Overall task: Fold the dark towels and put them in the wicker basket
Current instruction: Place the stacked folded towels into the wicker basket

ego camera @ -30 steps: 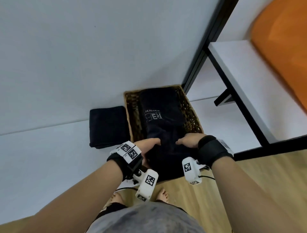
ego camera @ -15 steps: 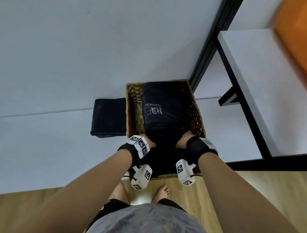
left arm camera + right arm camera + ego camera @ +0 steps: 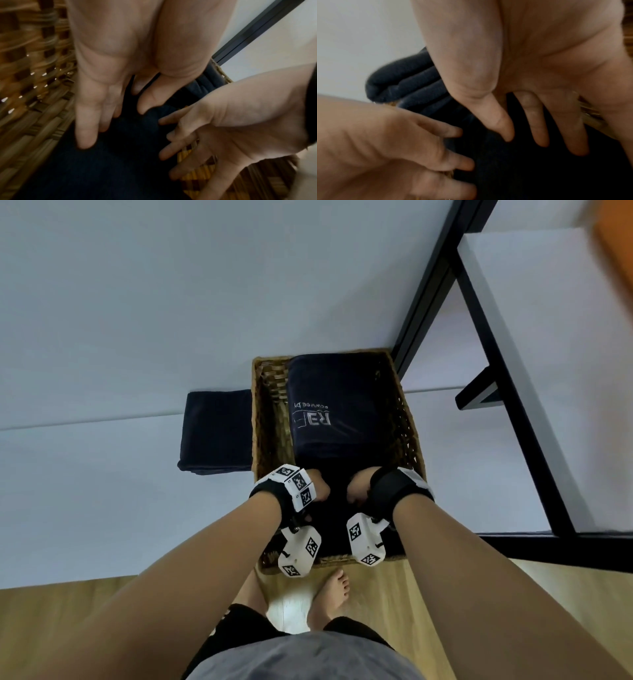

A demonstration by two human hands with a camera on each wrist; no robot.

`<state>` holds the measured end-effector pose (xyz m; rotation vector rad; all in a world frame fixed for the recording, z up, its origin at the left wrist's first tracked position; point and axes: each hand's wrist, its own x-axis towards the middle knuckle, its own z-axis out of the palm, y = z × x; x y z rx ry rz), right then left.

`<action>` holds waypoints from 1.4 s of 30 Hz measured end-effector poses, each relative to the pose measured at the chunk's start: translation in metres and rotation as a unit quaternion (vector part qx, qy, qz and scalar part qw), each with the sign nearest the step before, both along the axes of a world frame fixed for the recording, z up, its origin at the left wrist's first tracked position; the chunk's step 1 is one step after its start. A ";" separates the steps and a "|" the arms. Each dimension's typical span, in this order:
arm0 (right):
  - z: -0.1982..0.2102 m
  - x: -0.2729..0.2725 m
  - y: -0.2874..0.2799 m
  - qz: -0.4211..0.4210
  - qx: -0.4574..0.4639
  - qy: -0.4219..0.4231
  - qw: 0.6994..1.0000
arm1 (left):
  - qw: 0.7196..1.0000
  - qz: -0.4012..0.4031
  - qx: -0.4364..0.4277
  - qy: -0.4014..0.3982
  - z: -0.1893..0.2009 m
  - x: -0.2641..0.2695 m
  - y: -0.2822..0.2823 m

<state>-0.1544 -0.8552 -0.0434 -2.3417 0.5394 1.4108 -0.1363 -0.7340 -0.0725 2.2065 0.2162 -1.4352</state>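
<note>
Landmark: basket (image 3: 263, 419), wicker, on a white surface (image 3: 102, 491) against the wall.

Both hands are down inside the basket at its near end, side by side with a small gap between them. Left hand (image 3: 317, 486) sits toward the basket's left wall, right hand (image 3: 359, 486) toward its right wall.

Left wrist view: left hand (image 3: 130, 67) has fingers extended, tips pressing into a dark towel (image 3: 106, 162) lying in the basket's near end; wicker wall (image 3: 30, 94) is just beside the little-finger side. Right hand (image 3: 231, 128) appears in the same view, fingers spread and straight, tips touching the same towel.

Right wrist view: right hand (image 3: 530, 67) with straight fingers, tips on the towel (image 3: 530, 169); left hand (image 3: 385, 148) opposite, fingers likewise out flat. Neither hand curls round the cloth; both press on it with flat fingers.

A second folded towel (image 3: 335, 409), with white lettering on top, fills the basket's far end; in the right wrist view its folded layers (image 3: 406, 83) show just past the fingers.

A third folded towel (image 3: 217, 433) lies outside, touching the basket's left wall.

A black frame (image 3: 428, 296) with a white shelf stands beyond the basket's right far corner. The person's bare feet (image 3: 334, 587) show on the wood floor below the basket's near edge.
</note>
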 end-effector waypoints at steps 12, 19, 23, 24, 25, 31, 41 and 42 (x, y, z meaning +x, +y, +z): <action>0.078 0.030 0.043 -0.212 0.281 -0.077 0.933 | 0.897 0.323 -0.234 -0.193 0.097 0.031 0.144; 0.078 0.039 0.139 -0.257 0.298 -0.337 0.855 | 0.900 0.300 0.052 -0.312 0.008 0.089 0.225; 0.058 0.037 0.180 -0.276 0.264 -0.362 0.851 | 0.937 0.277 0.007 -0.213 -0.054 0.107 0.232; 0.053 0.036 0.187 -0.284 0.255 -0.356 0.853 | 0.943 0.264 0.004 -0.203 -0.065 0.110 0.233; 0.048 0.035 0.192 -0.293 0.248 -0.349 0.855 | 0.947 0.253 0.003 -0.198 -0.076 0.112 0.235; 0.018 0.033 0.221 -0.319 0.202 -0.314 0.871 | 0.953 0.211 -0.012 -0.219 -0.090 0.122 0.251; -0.051 0.033 0.272 -0.314 0.136 -0.254 0.905 | 0.929 0.355 -0.095 -0.037 -0.067 0.072 0.343; -0.058 0.033 0.276 -0.323 0.126 -0.255 0.903 | 0.922 0.372 -0.110 -0.011 -0.063 0.070 0.348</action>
